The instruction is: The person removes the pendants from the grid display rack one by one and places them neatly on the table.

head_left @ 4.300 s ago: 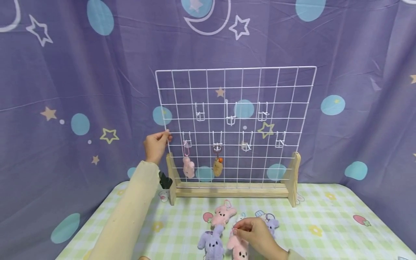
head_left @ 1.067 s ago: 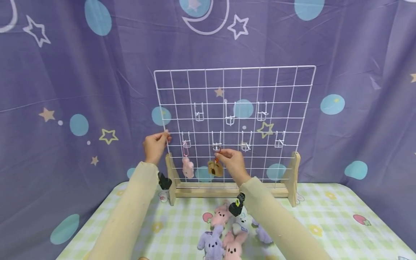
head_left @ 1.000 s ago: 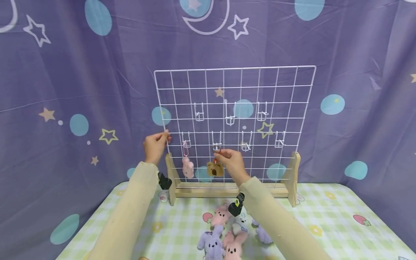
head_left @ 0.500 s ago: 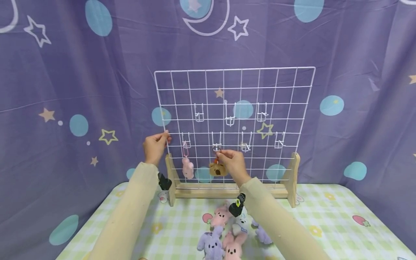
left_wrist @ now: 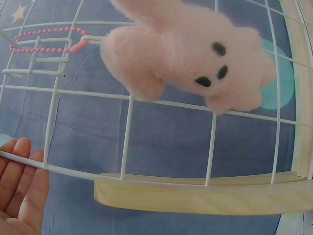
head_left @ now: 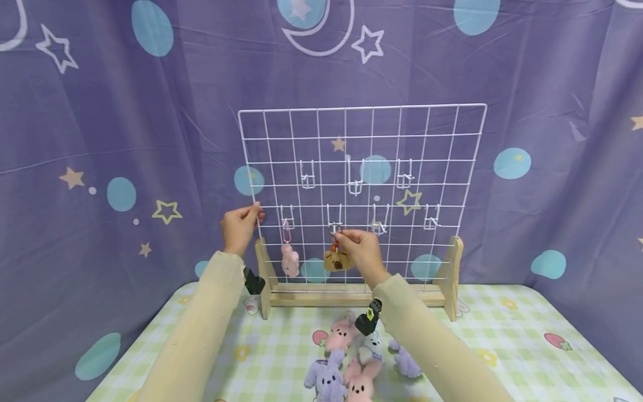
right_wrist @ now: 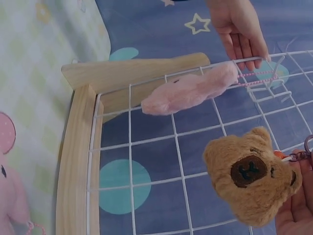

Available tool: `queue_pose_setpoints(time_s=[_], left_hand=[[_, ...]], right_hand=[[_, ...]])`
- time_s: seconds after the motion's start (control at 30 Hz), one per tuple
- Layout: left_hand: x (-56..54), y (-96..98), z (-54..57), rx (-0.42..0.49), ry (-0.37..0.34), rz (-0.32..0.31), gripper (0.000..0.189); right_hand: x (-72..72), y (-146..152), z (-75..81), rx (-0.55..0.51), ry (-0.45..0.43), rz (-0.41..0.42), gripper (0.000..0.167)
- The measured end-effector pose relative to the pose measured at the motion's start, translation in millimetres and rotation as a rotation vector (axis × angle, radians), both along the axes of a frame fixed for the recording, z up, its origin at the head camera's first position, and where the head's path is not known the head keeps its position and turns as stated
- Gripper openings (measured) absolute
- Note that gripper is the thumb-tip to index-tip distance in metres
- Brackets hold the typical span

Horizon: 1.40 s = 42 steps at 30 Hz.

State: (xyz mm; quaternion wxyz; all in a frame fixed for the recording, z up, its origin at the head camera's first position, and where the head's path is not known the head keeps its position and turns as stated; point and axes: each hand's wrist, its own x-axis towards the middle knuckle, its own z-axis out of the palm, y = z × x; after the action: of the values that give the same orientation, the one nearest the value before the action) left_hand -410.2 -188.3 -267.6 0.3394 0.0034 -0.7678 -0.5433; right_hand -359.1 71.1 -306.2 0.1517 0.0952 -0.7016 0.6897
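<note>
My left hand (head_left: 240,228) grips the left edge wire of the white grid panel (head_left: 345,137), with its fingers curled behind the wire in the left wrist view. At the second hook of the lower row, my right hand (head_left: 363,251) pinches the ring of a brown bear plush keychain (head_left: 338,261). The ring overlaps the hook (head_left: 334,218) in the head view. In the right wrist view, the bear's face (right_wrist: 252,174) points toward the camera. A pink plush keychain (left_wrist: 181,54) hangs from the first lower hook by a pink bead chain (left_wrist: 46,30).
Wooden feet and a crossbar (head_left: 356,300) support the panel. Other white hooks (head_left: 355,185) sit on the grid. On the checked tablecloth (head_left: 281,346) lie pink, white and purple plush keychains, such as a purple one (head_left: 326,381). A patterned curtain (head_left: 150,111) is behind.
My right hand has left a pink plush on the table and risen to the bear's ring. The bear has turned from sideways to facing forward. My left hand stays on the panel's edge.
</note>
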Motion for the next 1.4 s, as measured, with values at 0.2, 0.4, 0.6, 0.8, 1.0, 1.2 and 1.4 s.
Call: queue_pose_setpoints(time_s=[0.2,0.4,0.6,0.8,1.0,1.2,1.4], left_hand=[[-0.9,-0.2,-0.7,-0.004,-0.003,0.005,0.034],[-2.1,0.1,-1.7,-0.01,-0.001,0.016,0.036],[-2.4,0.8,-2.0,-0.015,0.003,0.015,0.034],[-1.9,0.5,-0.7,0.008,0.0,0.006,0.034],[-1.2,0.1,0.0,-0.003,0.002,0.003,0.033],[-2.0,-0.5,-0.1,0.002,0.009,0.012,0.034],[-2.5,-0.2,-0.9,0.006,0.006,0.003,0.031]], right_hand=[[8.4,1,-3.3,0.013,0.005,0.034,0.016],[17.0,1,-2.9,0.012,0.035,0.061,0.018],[26.0,2,-1.9,-0.028,0.056,0.089,0.018],[39.2,5,-7.3,-0.024,0.069,0.134,0.019],[53.8,12,-17.4,0.001,0.024,0.169,0.02],[71.5,18,-32.8,0.017,-0.011,0.236,0.024],[92.5,30,-49.5,0.02,-0.042,0.315,0.029]])
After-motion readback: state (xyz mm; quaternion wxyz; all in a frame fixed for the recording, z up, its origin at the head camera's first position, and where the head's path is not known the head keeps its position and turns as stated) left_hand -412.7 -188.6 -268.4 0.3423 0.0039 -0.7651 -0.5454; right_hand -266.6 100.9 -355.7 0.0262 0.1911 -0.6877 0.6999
